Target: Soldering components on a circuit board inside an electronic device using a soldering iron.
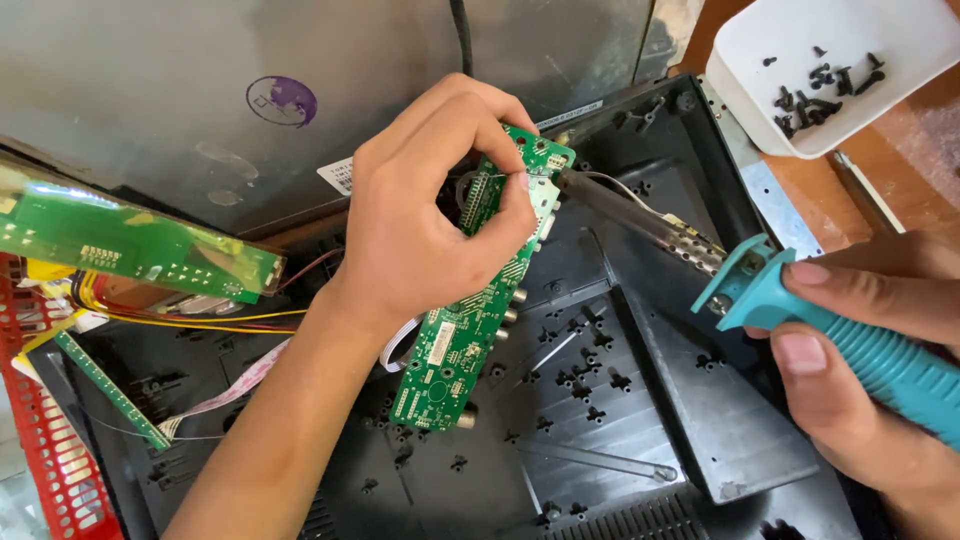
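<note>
My left hand [425,215] grips a long green circuit board [455,340] near its upper end and holds it tilted over a black plastic casing [640,400]. My right hand [860,360] holds a soldering iron by its teal handle [850,340]. The iron's metal shaft [640,215] runs up and left, and its tip touches the top edge of the board beside my left fingers. A thin wire lies along the shaft.
A white tray [900,25] with several small black screws stands at the top right on a wooden surface. Another green board [130,240] with yellow and red wires lies at the left, above a red plastic grid [45,440]. A grey metal panel [200,90] fills the top.
</note>
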